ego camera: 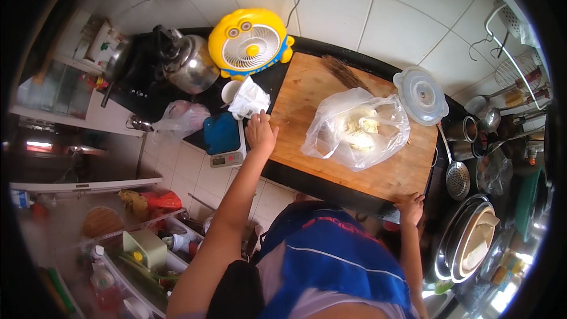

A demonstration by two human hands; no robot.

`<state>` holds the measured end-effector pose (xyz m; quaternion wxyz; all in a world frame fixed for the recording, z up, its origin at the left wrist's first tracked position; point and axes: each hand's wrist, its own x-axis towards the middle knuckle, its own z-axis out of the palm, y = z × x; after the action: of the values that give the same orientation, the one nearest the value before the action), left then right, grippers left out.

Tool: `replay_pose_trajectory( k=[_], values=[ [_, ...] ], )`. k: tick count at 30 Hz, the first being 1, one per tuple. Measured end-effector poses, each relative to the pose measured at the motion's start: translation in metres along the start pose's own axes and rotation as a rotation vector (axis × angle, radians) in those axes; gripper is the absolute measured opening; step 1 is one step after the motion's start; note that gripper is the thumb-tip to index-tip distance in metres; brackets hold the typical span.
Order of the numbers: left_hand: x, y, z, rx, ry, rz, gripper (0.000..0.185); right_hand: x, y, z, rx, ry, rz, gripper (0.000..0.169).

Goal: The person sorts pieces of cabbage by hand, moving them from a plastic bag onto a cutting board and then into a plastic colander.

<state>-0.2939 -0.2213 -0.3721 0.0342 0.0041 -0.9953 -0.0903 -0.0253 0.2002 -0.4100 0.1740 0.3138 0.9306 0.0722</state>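
Note:
A wooden cutting board (288,141) lies on the black counter. On it rests a clear plastic bag (328,141) around a pale, dough-like mass (361,128). My left hand (260,132) is at the board's left edge, beside a digital kitchen scale (227,159) with a blue top; its fingertips reach the lower edge of a white packet (250,97), and whether they grip it cannot be told. My right hand (411,208) rests on the board's near right corner, fingers bent over the edge. A bundle of brown bristles (345,73) lies at the board's back, and a translucent plastic lid (421,95) overlaps its right edge.
A yellow fan (252,48) and a steel kettle (190,66) stand at the back left. A plastic bag with pinkish contents (184,117) lies left of the scale. To the right are a slotted skimmer (457,180), nested bowls (458,248) and hanging ladles (492,119). Storage bins (115,274) stand low at the left.

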Motion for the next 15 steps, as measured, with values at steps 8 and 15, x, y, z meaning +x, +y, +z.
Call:
replay_pose_trajectory(
  k=[8, 15],
  values=[
    [-0.061, -0.049, 0.033, -0.205, -0.112, 0.328, 0.099, -0.002, 0.006, -0.02, 0.187, -0.099, -0.003, 0.083],
    [-0.05, -0.03, 0.024, 0.027, -0.206, 0.238, 0.097, 0.001, 0.011, 0.002, 0.194, 0.15, -0.087, 0.088]
  ],
)
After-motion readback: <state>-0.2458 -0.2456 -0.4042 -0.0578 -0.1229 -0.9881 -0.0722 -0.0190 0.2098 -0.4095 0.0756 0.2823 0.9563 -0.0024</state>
